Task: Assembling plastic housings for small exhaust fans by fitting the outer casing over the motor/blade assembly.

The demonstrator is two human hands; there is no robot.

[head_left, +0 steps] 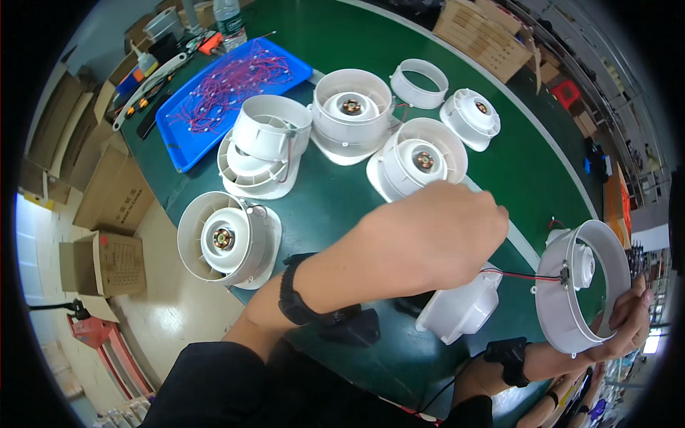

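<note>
My left hand (435, 239) reaches across the middle of the bench with its fingers curled closed. The fingertips are hidden behind the hand, so what they hold does not show. Just below it a tapered white plastic part (465, 305) sits tilted, its upper end partly covered by the hand. At the right, my right hand (628, 321) grips the rim of a white round fan housing (560, 314), which is turned on its side. From a small connector on that housing, a red-and-black wire (524, 274) stretches left and disappears beneath my left hand.
Several white fan housings (342, 146) stand beyond and left of my hands. A loose white ring (419, 95) and a fan part (471, 118) lie farther back. A blue tray (182, 150) holds tangled wires (235, 85). Tools (146, 100) and a bottle (230, 25) crowd the far left.
</note>
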